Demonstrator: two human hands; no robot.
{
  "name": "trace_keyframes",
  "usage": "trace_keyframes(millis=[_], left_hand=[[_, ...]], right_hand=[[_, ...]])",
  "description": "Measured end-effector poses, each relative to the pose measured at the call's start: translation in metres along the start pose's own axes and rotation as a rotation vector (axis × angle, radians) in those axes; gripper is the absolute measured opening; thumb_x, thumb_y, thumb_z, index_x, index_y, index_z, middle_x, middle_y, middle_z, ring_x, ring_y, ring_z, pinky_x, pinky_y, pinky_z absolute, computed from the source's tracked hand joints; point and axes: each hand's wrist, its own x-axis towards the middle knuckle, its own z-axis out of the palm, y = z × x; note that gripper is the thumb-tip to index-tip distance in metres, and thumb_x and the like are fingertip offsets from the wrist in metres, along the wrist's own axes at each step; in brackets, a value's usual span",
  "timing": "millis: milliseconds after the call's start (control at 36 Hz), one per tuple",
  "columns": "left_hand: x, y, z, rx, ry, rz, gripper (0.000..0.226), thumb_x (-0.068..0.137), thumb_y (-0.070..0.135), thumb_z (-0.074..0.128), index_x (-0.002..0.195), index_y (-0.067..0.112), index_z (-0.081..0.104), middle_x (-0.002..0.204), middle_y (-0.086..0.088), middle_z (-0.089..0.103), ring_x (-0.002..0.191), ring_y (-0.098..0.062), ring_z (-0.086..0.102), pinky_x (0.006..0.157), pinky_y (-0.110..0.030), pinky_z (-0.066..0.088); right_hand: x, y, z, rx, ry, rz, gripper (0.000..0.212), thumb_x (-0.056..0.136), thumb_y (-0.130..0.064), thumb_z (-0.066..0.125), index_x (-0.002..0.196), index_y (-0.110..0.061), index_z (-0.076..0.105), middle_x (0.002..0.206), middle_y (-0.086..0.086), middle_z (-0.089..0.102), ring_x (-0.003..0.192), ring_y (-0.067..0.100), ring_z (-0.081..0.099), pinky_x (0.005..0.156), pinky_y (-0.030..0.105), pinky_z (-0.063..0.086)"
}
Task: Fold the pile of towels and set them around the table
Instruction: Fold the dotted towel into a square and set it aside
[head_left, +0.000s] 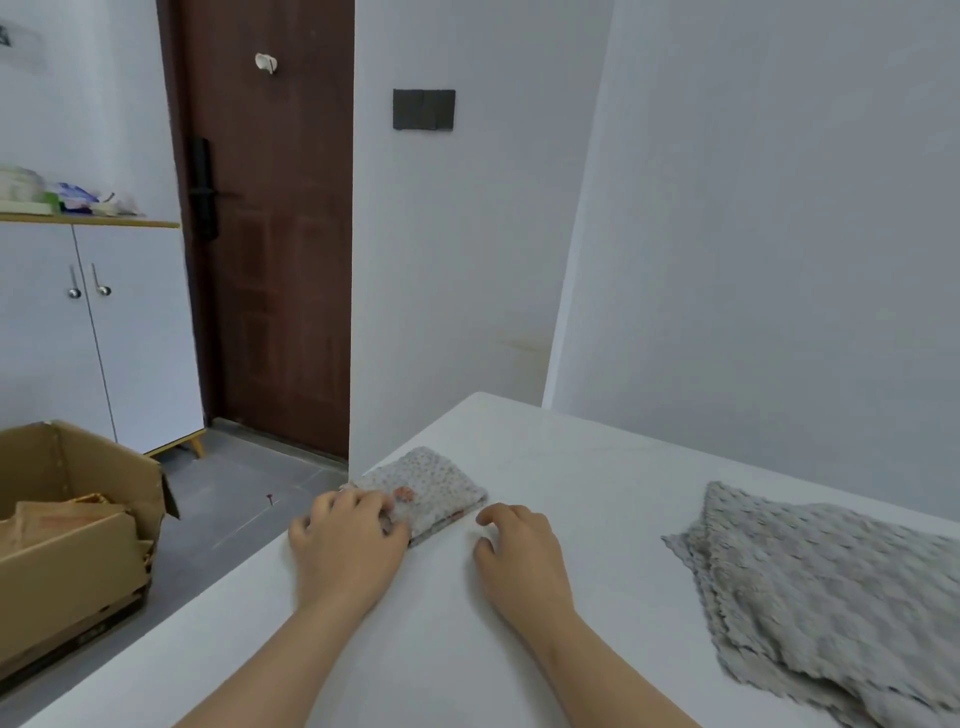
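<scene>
A small folded towel (436, 491) lies on the white desk (571, 467), close to its left edge and towards the far corner. It is pale cream-grey with fine reddish-brown speckles all over and a small pink patch near its left end. It has been folded into a compact rectangle that sits at an angle to the desk's edge, and the stacked layers show along its near side.

The left hand (345, 545) is on the towel's near-left end, knuckles raised and fingers bent down over the cloth, grasping that end. The right hand (519, 556) rests on the desk just beside the towel's near-right corner. Its fingers are loosely curled and it holds nothing. Whether its fingertips touch the cloth I cannot tell. Both forearms are bare.

Well apart, on the right of the desk, lies a loose pile of grey towels (831, 577), thick, knobbly in texture, with scalloped edges, overlapping and not folded.

On the floor to the left stands an open cardboard box (72, 561). Behind it are a white cabinet (140, 338), a dark brown door (275, 260) and a dark wall switch (424, 109).
</scene>
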Motion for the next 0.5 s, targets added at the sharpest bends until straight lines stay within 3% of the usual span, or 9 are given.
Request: trace_keyframes(millis=[111,194,278,333,389,444,500], left_hand=[[-0.030,0.003,-0.007,0.024,0.042,0.133,0.022,0.088,0.032,0.047,0.102,0.030,0.064,0.112,0.011,0.061,0.111,-0.018,0.047,0.090,-0.033,0.033],[-0.054,0.005,-0.006,0.050,0.066,0.337,0.016,0.068,0.028,0.052,0.071,0.025,0.068,0.074,0.008,0.065,0.071,-0.020,0.063,0.061,-0.030,0.045],[-0.079,0.014,-0.009,0.118,0.089,0.507,0.005,0.058,0.023,0.065,0.059,0.027,0.063,0.058,0.011,0.058,0.051,-0.013,0.057,0.044,-0.022,0.036],[-0.094,0.022,-0.012,0.107,0.074,0.519,0.007,0.057,0.022,0.066,0.058,0.028,0.062,0.056,0.011,0.058,0.050,-0.011,0.056,0.043,-0.021,0.036],[-0.107,0.027,-0.013,0.085,0.060,0.518,0.006,0.062,0.023,0.060,0.060,0.027,0.064,0.059,0.011,0.059,0.052,-0.014,0.058,0.045,-0.022,0.036],[-0.121,0.037,-0.016,0.042,-0.006,0.497,0.016,0.078,0.020,0.053,0.077,0.026,0.067,0.076,0.010,0.064,0.073,-0.018,0.062,0.059,-0.027,0.037],[-0.131,0.047,-0.015,0.055,-0.057,0.494,0.024,0.093,0.025,0.041,0.103,0.029,0.062,0.105,0.012,0.059,0.102,-0.015,0.053,0.077,-0.026,0.034]], right_hand=[[-0.034,0.003,-0.016,-0.089,-0.018,-0.010,0.037,0.092,-0.017,0.035,0.126,-0.023,0.048,0.125,-0.005,0.054,0.116,0.018,0.043,0.091,0.026,0.032],[-0.062,0.010,-0.030,-0.159,-0.007,-0.026,0.035,0.093,-0.017,0.033,0.124,-0.023,0.050,0.124,-0.006,0.055,0.115,0.018,0.043,0.084,0.026,0.029],[-0.089,0.017,-0.042,-0.237,0.004,-0.071,0.034,0.094,-0.022,0.029,0.115,-0.018,0.056,0.119,-0.003,0.057,0.111,0.022,0.045,0.077,0.027,0.024],[-0.105,0.022,-0.048,-0.258,0.041,-0.097,0.046,0.085,-0.028,0.021,0.108,-0.017,0.060,0.111,-0.002,0.061,0.105,0.023,0.049,0.075,0.027,0.025],[-0.121,0.025,-0.058,-0.282,0.107,-0.089,0.042,0.075,-0.028,0.026,0.084,-0.020,0.066,0.085,-0.006,0.065,0.083,0.020,0.058,0.067,0.025,0.029],[-0.136,0.033,-0.068,-0.345,0.175,-0.090,0.030,0.067,-0.028,0.033,0.056,-0.028,0.061,0.054,-0.012,0.057,0.054,0.011,0.056,0.050,0.019,0.031],[-0.150,0.049,-0.076,-0.426,0.214,-0.115,0.027,0.064,-0.027,0.035,0.052,-0.029,0.059,0.050,-0.014,0.054,0.050,0.009,0.054,0.048,0.018,0.039]])
